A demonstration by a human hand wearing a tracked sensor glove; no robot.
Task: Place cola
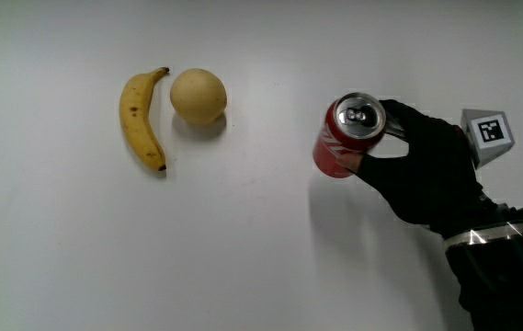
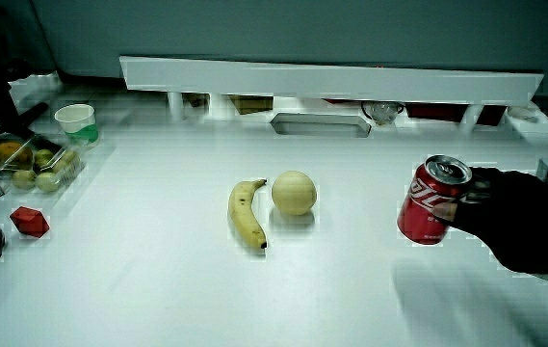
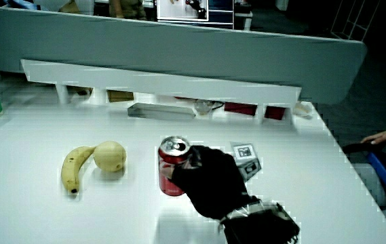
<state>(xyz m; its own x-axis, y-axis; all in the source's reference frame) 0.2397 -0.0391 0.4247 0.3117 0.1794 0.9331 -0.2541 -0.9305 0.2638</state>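
gripping cola can (image 1: pixel 346 136) (hands (image 1: pixel 424 172) beside)

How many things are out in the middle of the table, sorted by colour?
Yellow: 2, the banana and a pale round fruit
Red: 1, the cola can, gripped by the hand
Total: 3

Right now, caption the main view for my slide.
Black-gloved hand grips red cola can, apart from yellow banana and pale round fruit.
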